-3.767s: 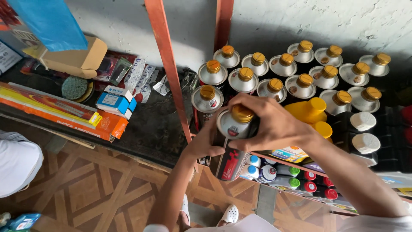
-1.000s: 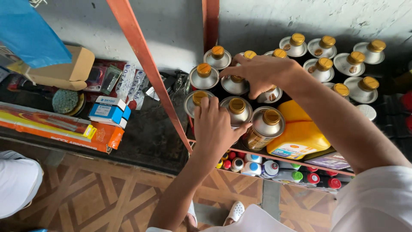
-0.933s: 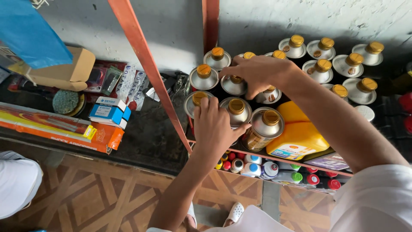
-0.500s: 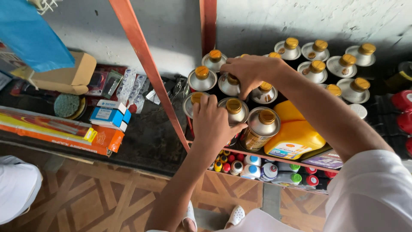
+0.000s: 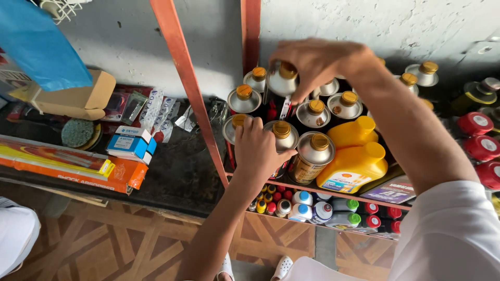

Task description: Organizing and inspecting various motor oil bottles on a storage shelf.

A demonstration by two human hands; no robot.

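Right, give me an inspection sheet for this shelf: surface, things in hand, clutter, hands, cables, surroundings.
Surface: orange metal shelf, crowded with rows of tins.
Things in hand: gold-capped silver tin raised above the back rows; another gold-capped tin in the front row.
Clutter: yellow jugs, red-capped containers, small bottles on the lower shelf, blue-and-white box, orange carton, cardboard box.
Hands: right hand grips the raised tin; left hand rests on the front tins.
Cables: nothing seen.
Surroundings: whitewashed wall, patterned tile floor, blue sheet at upper left.
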